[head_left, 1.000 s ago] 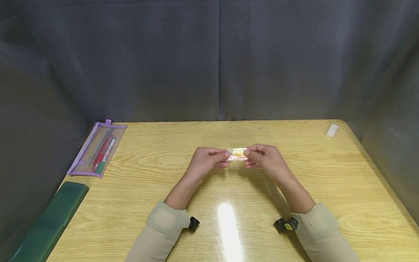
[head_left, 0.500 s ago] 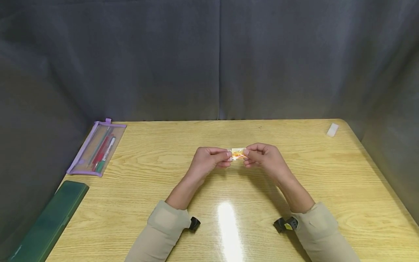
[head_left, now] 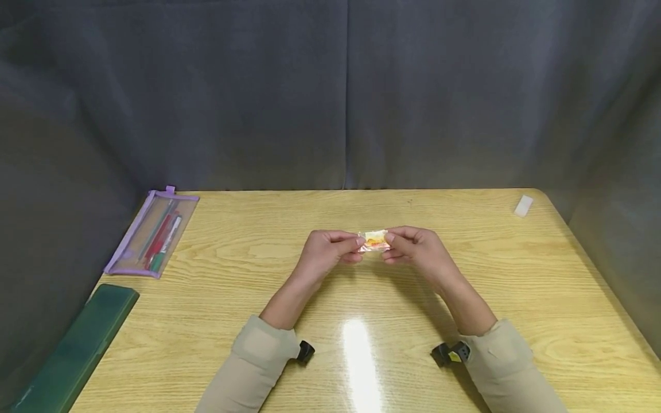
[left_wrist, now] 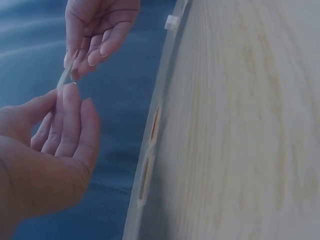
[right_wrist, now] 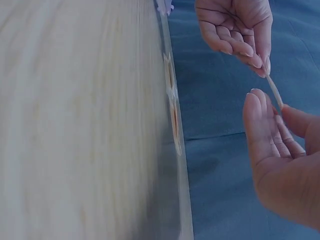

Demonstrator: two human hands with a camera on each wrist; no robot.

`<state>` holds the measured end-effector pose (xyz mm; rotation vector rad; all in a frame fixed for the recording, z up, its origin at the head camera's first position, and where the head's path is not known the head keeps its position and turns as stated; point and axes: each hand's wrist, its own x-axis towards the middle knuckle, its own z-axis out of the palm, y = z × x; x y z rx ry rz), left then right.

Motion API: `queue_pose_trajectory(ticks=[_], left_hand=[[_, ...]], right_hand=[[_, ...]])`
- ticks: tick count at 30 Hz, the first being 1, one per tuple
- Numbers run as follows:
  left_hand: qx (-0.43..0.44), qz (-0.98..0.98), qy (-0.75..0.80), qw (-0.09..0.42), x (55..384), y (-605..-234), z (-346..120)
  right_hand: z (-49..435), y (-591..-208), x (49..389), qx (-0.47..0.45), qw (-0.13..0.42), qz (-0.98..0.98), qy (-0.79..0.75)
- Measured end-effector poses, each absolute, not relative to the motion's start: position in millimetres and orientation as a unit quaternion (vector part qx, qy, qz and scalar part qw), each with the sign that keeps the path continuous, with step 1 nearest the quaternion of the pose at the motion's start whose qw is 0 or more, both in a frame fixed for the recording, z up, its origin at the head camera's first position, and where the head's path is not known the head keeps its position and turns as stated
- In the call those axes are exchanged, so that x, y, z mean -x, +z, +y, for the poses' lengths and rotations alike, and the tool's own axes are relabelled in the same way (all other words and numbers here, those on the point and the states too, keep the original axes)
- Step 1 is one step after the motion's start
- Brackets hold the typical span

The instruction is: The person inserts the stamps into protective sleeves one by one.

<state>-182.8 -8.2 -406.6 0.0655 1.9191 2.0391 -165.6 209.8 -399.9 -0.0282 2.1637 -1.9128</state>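
Both hands hold a small, thin, shiny plastic packet point(head_left: 375, 240) with a yellow and orange print, up over the middle of the wooden table. My left hand point(head_left: 325, 252) pinches its left end between thumb and fingers. The right end is pinched the same way by my right hand point(head_left: 419, 249). In the left wrist view the packet point(left_wrist: 65, 74) shows nearly edge-on as a thin strip between the two hands. From the right wrist the packet point(right_wrist: 274, 90) looks just as flat. Fingers cover both of its ends.
At the left of the table point(head_left: 248, 212) lies a mesh zip pouch point(head_left: 124, 244) with purple edging and several pens inside. A dark green case point(head_left: 82, 344) lies nearer along the left edge. A small white block point(head_left: 524, 205) sits at the back right. Dark curtains point(head_left: 248, 103) surround the table.
The packet has tilted slightly, so the glare on it has shifted and its print shows more clearly. Both hands keep their hold in nearly the same place.
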Motion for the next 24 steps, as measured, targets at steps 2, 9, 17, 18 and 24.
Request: queue_pose_trajectory(ticks=[2,9,17,18,24], left_hand=[[-0.024,0.678,0.715,0.169,183.3,-406.0,-8.5],[-0.021,0.679,0.713,0.173,184.1,-407.4,-8.3],[-0.026,0.675,0.715,0.181,183.0,-407.3,-8.2],[-0.026,0.674,0.715,0.184,183.1,-407.5,-8.1],[-0.029,0.672,0.716,0.189,183.7,-408.5,-9.0]], right_hand=[[209.7,-400.3,165.5,0.011,0.130,0.741,-0.658],[207.7,-401.3,166.1,0.002,0.125,0.739,-0.662],[205.5,-402.3,165.6,0.001,0.111,0.741,-0.662],[205.3,-402.5,165.3,0.001,0.109,0.742,-0.662],[204.6,-402.7,164.4,0.004,0.113,0.741,-0.662]])
